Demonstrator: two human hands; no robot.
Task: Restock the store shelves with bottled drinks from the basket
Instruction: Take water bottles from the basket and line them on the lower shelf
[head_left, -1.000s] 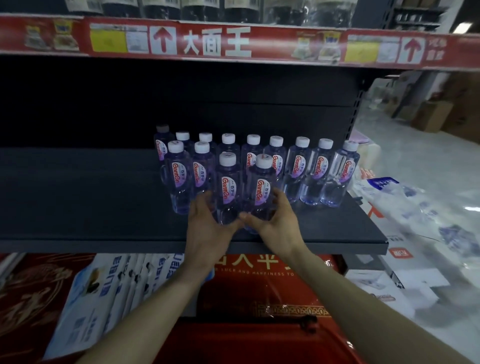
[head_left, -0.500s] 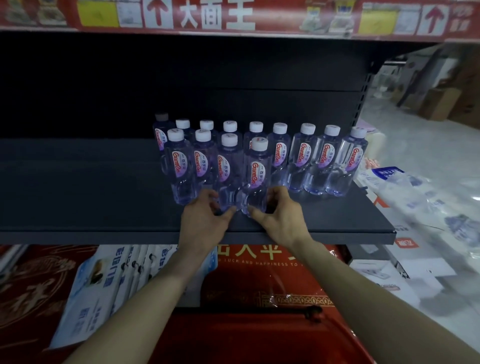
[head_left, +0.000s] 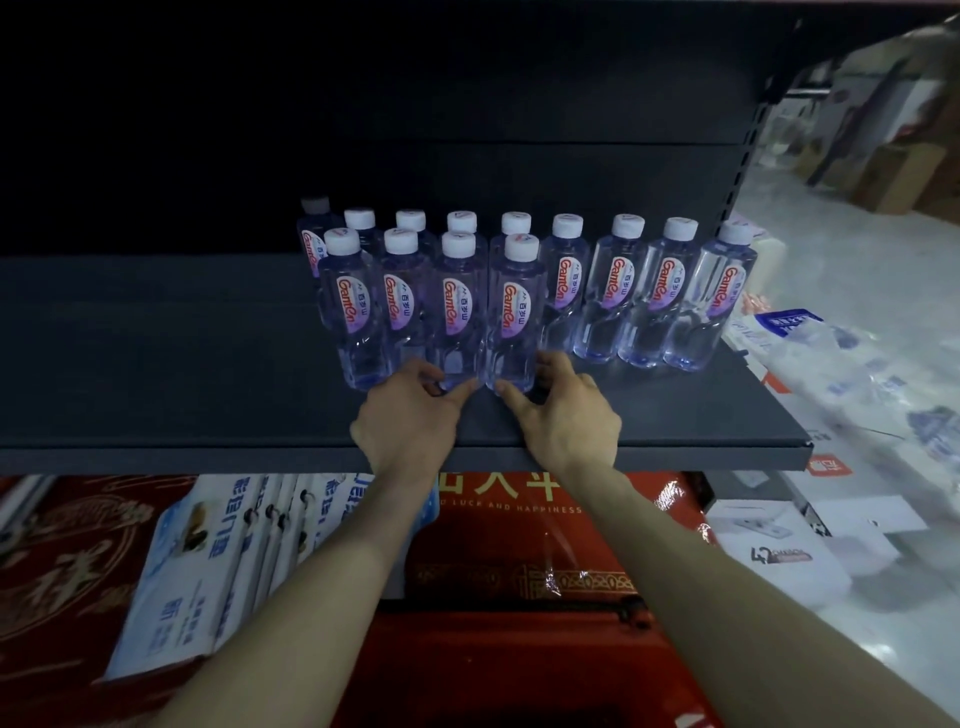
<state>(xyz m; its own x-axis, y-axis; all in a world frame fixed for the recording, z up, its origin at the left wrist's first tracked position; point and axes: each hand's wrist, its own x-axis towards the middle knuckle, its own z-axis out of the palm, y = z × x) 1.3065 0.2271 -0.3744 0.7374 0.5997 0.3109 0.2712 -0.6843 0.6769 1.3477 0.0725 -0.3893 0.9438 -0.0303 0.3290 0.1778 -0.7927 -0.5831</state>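
Both front bottles (head_left: 485, 317) got pushed back into line on shelf (head_left: 701, 415) — left hand (head_left: 408, 415) and right hand (head_left: 563, 415) loosened, fingers half-open, fingertips just touching the bottle bases.

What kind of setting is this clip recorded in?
Most likely a retail shop aisle: a dark metal shelf carries two rows of identical labelled water bottles, packaged goods sit on the level below, and cardboard boxes stand on the floor beyond.

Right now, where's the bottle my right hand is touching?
In the head view it stands at the right end of the front row of bottles on the dark shelf, with the right hand at its base, beside the left hand.
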